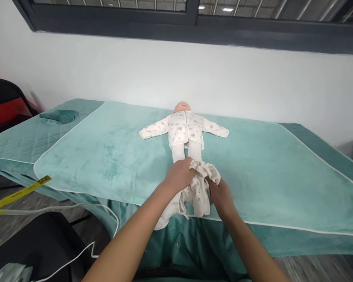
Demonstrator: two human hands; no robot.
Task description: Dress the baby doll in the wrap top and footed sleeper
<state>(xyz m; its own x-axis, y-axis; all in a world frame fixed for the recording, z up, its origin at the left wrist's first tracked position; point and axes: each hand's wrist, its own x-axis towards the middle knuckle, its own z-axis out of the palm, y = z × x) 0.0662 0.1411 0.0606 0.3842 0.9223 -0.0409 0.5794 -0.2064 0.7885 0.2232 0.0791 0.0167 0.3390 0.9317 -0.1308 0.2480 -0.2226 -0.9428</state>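
Observation:
On its back on the green bed lies a baby doll (182,106), its head toward the wall. It wears a white patterned jacket (178,127) with both sleeves spread wide. White legs (195,150) stretch toward me. Around the lower legs are bunched white patterned baby pants (200,196), one leg of them trailing over the bed's near edge. My left hand (181,174) is closed on the fabric at the upper left. On the right side, my right hand (220,196) grips the same fabric, its fingers partly hidden inside the folds.
The green bed cover (270,168) spreads to both sides, with a face hole (59,116) at the left end. A black chair (41,246) stands at lower left, crossed by a white cable (111,211) and near a yellow tag (20,192). A white wall (120,70) rises behind.

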